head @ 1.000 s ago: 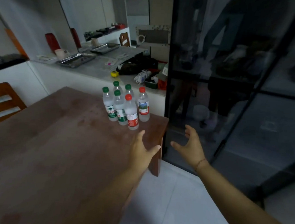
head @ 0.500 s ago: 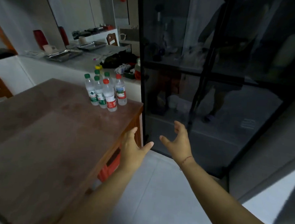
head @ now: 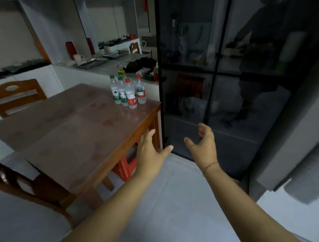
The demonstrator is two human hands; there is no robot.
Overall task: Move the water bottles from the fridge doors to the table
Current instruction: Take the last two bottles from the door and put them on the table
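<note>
One head-worn wide-angle view looks forward and down from standing height, facing the dark glass fridge doors (head: 221, 77) at close range, the wooden table (head: 72, 135) to the left and grey floor tiles (head: 178, 204) below; both forearms reach in from the bottom edge, and straight lines bow toward the frame's edges

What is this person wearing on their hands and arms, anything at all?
Almost nothing. Both forearms are bare up to the bottom edge of the picture, with no sleeves in sight, and neither the left hand nor the right hand has a glove. No ring or watch shows. The one item is a thin red string bracelet around the right wrist.
</note>
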